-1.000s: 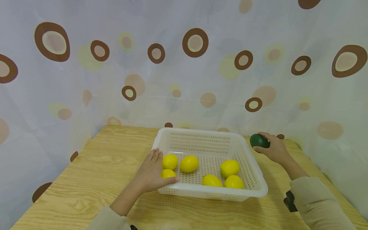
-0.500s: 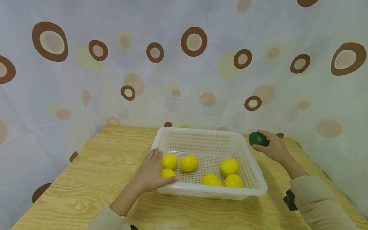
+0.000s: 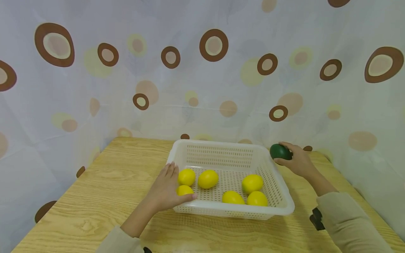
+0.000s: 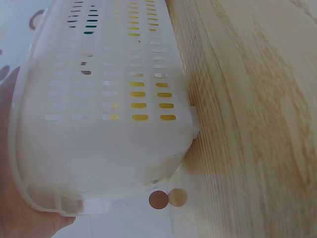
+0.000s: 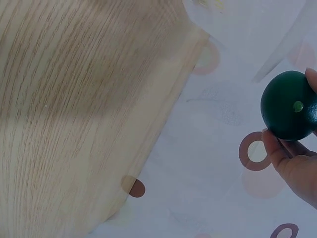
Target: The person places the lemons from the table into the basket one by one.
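My right hand (image 3: 300,162) grips a dark green avocado (image 3: 280,152) between thumb and fingers, beside the basket's back right corner. In the right wrist view, the avocado (image 5: 286,106) is smooth and egg-shaped, with a pale round spot. My left hand (image 3: 164,189) holds the front left corner of a white plastic basket (image 3: 234,209), thumb along the front rim and fingers over the left side. The left wrist view shows the basket's slotted wall (image 4: 109,144) and part of that hand (image 4: 25,218). Several yellow lemons (image 3: 208,179) lie inside the basket; my left hand partly hides those at left.
The basket stands on a wood-grain table (image 3: 85,196). Behind and beside the table hangs a pale curtain (image 3: 190,80) with brown and yellow circles. Both forearms wear beige sleeves (image 3: 351,221), with a dark device (image 3: 317,219) at the right wrist.
My right hand has moved slightly left and up with the avocado, toward the basket's right rim. My left hand, the basket and the lemons have stayed in place.
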The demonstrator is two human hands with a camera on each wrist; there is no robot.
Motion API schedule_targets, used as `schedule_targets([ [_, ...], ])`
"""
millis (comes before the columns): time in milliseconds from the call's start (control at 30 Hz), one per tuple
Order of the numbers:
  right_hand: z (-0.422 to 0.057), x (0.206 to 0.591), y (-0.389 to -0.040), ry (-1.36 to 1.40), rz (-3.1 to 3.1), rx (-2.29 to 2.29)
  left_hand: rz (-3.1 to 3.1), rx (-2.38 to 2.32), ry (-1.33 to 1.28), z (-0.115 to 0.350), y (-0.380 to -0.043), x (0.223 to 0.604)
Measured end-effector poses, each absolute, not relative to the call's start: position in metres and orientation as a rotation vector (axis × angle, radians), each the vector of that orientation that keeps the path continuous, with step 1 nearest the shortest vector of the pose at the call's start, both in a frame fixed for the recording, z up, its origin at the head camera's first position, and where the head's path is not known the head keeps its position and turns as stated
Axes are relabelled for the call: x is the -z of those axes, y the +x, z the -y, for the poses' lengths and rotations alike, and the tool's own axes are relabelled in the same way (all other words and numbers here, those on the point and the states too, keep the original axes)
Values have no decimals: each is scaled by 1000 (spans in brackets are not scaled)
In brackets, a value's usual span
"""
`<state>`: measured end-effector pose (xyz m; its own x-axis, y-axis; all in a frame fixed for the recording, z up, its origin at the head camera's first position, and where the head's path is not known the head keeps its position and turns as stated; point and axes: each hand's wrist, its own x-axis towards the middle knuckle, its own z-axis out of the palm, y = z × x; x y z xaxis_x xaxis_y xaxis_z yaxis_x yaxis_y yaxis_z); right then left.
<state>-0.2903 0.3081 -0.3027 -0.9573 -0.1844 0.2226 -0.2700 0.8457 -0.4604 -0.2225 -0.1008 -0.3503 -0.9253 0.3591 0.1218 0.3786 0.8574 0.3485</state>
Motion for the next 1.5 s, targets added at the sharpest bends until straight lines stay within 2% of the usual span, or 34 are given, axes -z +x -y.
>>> schedule_targets([
  [1500, -269, 310, -300, 596, 2873, -598, 2968, 579, -600, 101, -222, 351],
])
